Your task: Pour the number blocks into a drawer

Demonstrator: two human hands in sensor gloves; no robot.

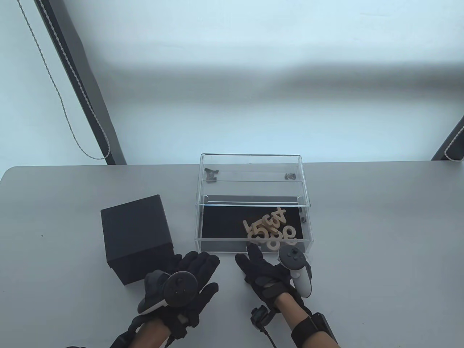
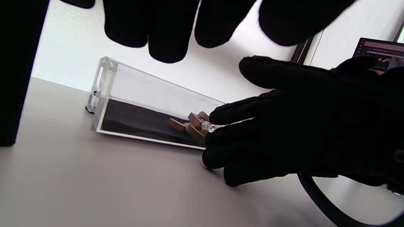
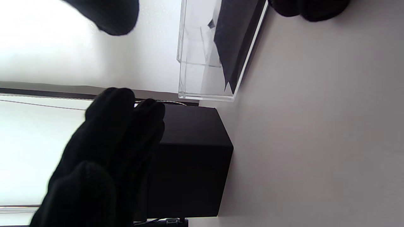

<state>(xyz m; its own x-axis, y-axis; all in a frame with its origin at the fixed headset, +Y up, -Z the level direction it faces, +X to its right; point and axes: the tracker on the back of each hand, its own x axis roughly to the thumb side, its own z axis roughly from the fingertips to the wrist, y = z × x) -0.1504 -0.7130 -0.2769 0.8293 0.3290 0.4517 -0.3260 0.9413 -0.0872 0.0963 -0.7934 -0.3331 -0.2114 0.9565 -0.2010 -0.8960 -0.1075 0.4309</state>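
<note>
Table view: the wooden number blocks (image 1: 270,229) are seen lying in the pulled-out clear acrylic drawer (image 1: 217,250), at the lower middle of the frame, piled toward its right front corner. About eight blocks are counted, though the overlap makes an exact count uncertain. One black box (image 1: 136,237) stands to the drawer's left. The pouring is judged done; closing the drawer is judged the step in hand. The left hand (image 1: 181,286) lies spread and grasps nothing. The right hand (image 1: 270,277) is extended, fingers loose, at the drawer's front.

Left wrist view: one drawer and a few blocks are shown at centre. The right hand's fingertips (image 2: 217,118) are seen at the small clear knob (image 2: 209,127); whether it is pinched cannot be told. A straight, level push is judged necessary next.

Right wrist view: one box at lower centre and one drawer at the top are seen; no blocks are visible.
</note>
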